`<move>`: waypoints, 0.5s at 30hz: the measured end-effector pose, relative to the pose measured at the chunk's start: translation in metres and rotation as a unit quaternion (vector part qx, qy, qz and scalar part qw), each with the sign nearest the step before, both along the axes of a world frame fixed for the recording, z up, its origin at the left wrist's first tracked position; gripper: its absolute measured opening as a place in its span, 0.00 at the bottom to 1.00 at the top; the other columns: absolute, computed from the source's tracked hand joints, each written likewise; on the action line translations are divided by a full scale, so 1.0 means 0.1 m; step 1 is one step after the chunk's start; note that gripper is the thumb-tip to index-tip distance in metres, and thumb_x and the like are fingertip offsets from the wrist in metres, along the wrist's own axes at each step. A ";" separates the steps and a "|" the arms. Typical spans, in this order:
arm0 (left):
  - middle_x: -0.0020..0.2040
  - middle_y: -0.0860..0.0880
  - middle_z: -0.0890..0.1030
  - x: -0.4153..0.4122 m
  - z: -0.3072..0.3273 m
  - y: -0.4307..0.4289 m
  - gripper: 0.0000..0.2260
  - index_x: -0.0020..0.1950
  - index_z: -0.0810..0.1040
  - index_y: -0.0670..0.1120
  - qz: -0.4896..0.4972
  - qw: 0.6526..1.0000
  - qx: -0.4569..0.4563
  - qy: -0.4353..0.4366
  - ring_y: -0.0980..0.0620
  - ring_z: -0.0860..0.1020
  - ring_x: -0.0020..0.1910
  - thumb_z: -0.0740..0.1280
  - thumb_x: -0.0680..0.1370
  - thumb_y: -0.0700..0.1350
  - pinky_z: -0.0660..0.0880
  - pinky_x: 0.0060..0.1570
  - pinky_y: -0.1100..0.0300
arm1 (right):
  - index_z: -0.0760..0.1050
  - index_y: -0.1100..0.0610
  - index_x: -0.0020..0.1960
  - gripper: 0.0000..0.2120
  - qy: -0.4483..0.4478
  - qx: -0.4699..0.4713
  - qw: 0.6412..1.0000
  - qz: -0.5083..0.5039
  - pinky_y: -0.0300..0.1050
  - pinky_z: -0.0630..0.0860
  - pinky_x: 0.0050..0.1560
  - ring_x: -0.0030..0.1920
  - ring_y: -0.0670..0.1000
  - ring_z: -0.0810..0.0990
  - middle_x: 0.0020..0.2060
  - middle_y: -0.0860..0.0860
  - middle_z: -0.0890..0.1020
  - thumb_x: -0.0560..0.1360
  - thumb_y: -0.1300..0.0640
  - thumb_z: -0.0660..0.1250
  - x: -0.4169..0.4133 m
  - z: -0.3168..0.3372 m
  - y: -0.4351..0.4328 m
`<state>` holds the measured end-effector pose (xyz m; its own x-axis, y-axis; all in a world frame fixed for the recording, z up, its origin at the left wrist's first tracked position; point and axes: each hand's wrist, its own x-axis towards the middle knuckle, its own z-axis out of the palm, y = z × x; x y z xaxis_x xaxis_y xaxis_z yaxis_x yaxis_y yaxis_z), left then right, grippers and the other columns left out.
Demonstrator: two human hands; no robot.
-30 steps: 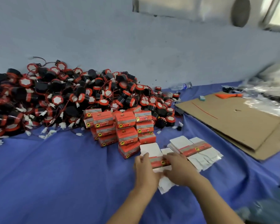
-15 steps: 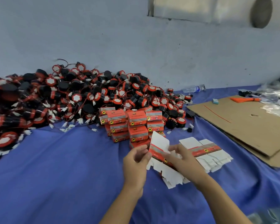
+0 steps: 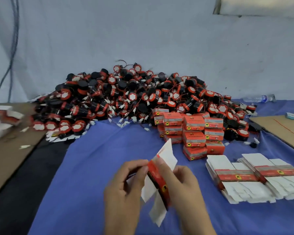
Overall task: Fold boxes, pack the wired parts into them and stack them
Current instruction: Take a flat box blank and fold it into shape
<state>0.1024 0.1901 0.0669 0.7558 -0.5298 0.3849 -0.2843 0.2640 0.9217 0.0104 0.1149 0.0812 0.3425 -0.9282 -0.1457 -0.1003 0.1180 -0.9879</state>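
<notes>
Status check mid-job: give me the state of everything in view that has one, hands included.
box blank: not yet folded, held up off the cloth, white flaps loose.
left hand: pinches the blank's left side.
right hand: grips the blank from the right.
flat blanks: unfolded, lying in overlapping stacks.
folded boxes: closed, stacked in columns.
wired parts: loose heap, unboxed.
water bottle: lying on its side.

Print on stacked boxes point(image 3: 193, 138), held box blank point(image 3: 156, 176) blurred, unreadable.
</notes>
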 end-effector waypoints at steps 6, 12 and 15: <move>0.61 0.61 0.82 0.29 -0.06 0.64 0.23 0.63 0.76 0.68 -0.107 0.990 0.077 -0.043 0.60 0.79 0.61 0.73 0.70 0.67 0.78 0.58 0.60 | 0.81 0.63 0.53 0.15 -0.160 0.146 0.976 -0.004 0.51 0.79 0.43 0.43 0.56 0.85 0.46 0.60 0.86 0.69 0.58 0.78 0.33 0.02 0.35; 0.72 0.69 0.68 0.54 -0.14 1.09 0.47 0.68 0.68 0.74 -0.137 0.982 0.128 -0.038 0.67 0.66 0.73 0.84 0.54 0.57 0.71 0.65 0.68 | 0.81 0.58 0.36 0.07 -0.334 0.365 0.865 0.085 0.73 0.78 0.52 0.50 0.56 0.87 0.32 0.55 0.82 0.62 0.56 0.75 0.32 0.16 0.47; 0.73 0.58 0.73 0.57 -0.13 1.13 0.35 0.65 0.76 0.63 -0.077 0.990 0.067 -0.101 0.55 0.69 0.74 0.83 0.60 0.57 0.72 0.67 0.54 | 0.80 0.64 0.35 0.06 -0.345 0.404 0.841 0.098 0.63 0.82 0.35 0.39 0.60 0.87 0.28 0.59 0.80 0.65 0.61 0.75 0.28 0.17 0.62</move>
